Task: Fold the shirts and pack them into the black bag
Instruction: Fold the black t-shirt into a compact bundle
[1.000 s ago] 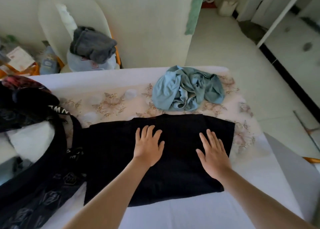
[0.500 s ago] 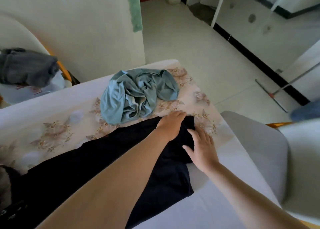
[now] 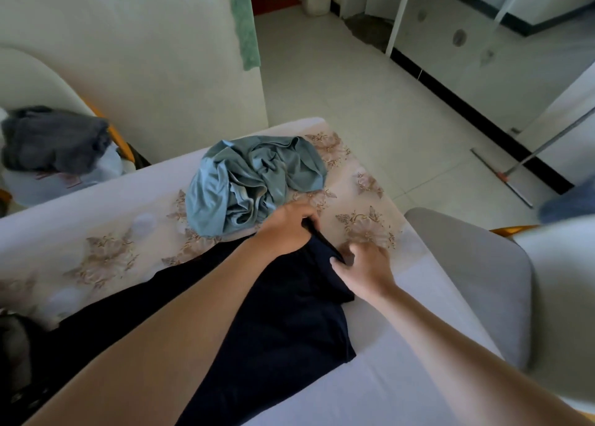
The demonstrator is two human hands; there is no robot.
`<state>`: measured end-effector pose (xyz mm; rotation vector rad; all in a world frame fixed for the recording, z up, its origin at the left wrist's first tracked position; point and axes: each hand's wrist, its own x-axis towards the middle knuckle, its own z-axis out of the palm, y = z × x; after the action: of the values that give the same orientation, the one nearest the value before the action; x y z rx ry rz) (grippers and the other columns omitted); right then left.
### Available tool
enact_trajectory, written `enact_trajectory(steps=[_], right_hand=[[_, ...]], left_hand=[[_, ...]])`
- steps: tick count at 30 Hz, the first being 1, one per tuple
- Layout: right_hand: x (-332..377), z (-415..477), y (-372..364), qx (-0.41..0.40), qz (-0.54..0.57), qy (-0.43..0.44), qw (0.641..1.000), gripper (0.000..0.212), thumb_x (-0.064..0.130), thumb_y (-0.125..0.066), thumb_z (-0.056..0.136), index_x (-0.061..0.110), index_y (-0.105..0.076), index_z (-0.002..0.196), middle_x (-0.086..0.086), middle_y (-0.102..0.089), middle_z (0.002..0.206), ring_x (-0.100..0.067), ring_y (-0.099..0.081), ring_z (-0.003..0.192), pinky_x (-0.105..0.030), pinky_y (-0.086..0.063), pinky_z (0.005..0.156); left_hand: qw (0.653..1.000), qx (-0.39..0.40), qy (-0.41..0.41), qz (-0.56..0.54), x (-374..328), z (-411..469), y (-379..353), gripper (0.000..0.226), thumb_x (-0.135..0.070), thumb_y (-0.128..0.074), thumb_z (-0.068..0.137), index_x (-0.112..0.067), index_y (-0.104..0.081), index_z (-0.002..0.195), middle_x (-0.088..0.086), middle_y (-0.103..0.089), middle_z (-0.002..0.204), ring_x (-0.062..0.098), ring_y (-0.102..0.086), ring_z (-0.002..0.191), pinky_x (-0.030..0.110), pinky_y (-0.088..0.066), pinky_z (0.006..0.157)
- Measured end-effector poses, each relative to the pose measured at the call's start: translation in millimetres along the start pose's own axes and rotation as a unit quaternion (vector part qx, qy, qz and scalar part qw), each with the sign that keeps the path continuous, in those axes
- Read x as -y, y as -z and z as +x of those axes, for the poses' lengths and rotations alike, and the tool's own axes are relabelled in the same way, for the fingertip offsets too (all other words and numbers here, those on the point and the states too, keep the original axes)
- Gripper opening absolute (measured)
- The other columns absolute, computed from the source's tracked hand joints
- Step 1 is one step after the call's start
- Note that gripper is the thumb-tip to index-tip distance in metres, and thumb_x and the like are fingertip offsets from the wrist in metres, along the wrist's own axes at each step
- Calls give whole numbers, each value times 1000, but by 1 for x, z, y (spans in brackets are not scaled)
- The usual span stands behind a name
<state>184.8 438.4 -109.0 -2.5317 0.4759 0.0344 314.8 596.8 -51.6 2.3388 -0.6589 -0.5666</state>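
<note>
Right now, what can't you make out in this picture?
Head view only:
- Black bag: a dark sliver, cut off by the left edge.
- Black shirt: much of it lies under the left forearm, so its folds are unclear.
- Left hand: its fingertips curl out of sight round the shirt's far edge.
- Right hand: motion blur hides exactly how its grip takes the corner.
- Blue shirt: crumpled; its own folds hide its shape.

The crumpled blue shirt (image 3: 254, 180) blocks the far side, while bare white tabletop (image 3: 370, 393) lies open rightward.
</note>
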Motion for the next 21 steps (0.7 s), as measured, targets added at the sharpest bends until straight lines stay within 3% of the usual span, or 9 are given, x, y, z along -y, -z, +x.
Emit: enact_trajectory(steps=[2,4,6,9,12,14,17,19,21], right_hand=[[17,-10,8,9,-10,22,1000,32,49,-64,85,28,-46,69,10,-55,63,-12,-56,65,-27,-47,65],[35,-21,14,33,-30,40,998,32,49,-66,87,27,-47,73,9,-52,58,-5,-50,54,-23,-40,49],[49,-31,15,113,-8,55,992,30,51,-68,84,28,-52,77,7,-59,61,-4,-55,54,-23,-45,50],[62,-44,11,251,80,54,963,21,50,-66,87,30,-61,83,8,-70,71,-5,-65,62,-25,-55,61],[62,-44,2,140,141,18,980,13,38,-55,97,29,-62,91,4,-68,70,-9,-64,60,-31,-54,59],[56,-38,-2,46,83,0,995,11,35,-49,101,31,-60,101,11,-64,76,-5,-60,66,-25,-44,57],[43,-33,-9,96,-9,16,995,12,30,-54,99,30,-63,107,14,-62,100,-8,-62,84,-23,-43,69],[36,-36,-13,138,-55,26,989,8,30,-60,96,31,-65,102,14,-64,100,-8,-63,86,-21,-43,69],[31,-37,-14,127,-52,21,990,6,31,-64,93,33,-64,99,15,-63,94,-5,-61,81,-18,-40,63]], left_hand=[[1000,-3,-5,20,11,-19,16,45,10,-53,73,-33,-67,72,-16,-57,85,6,-57,81,17,-46,72],[997,3,-28,73,25,-36,27,47,13,-52,75,-31,-69,77,-15,-55,85,7,-55,81,25,-50,75],[986,39,-36,158,36,-48,34,48,9,-50,80,-34,-70,85,-12,-56,99,14,-56,97,33,-49,87],[959,35,3,283,40,-61,32,41,2,-50,88,-31,-70,102,-5,-54,118,21,-50,114,31,-39,99],[965,-25,-59,255,38,-66,12,49,3,-50,88,-25,-60,127,-4,-50,135,21,-40,131,31,-32,110],[960,7,-111,257,42,-64,-6,56,-6,-46,96,-25,-38,149,-4,-30,156,20,-23,146,33,-23,118],[917,121,-101,366,56,-61,-23,56,-30,-30,107,-29,-7,157,-2,3,166,20,1,152,40,-17,121],[911,124,-70,386,64,-59,-25,56,-29,-32,106,-31,-10,157,-1,1,166,23,-2,152,43,-20,119],[919,91,-76,375,58,-53,-21,57,-17,-42,101,-26,-25,154,2,-16,163,24,-17,148,41,-24,117]])
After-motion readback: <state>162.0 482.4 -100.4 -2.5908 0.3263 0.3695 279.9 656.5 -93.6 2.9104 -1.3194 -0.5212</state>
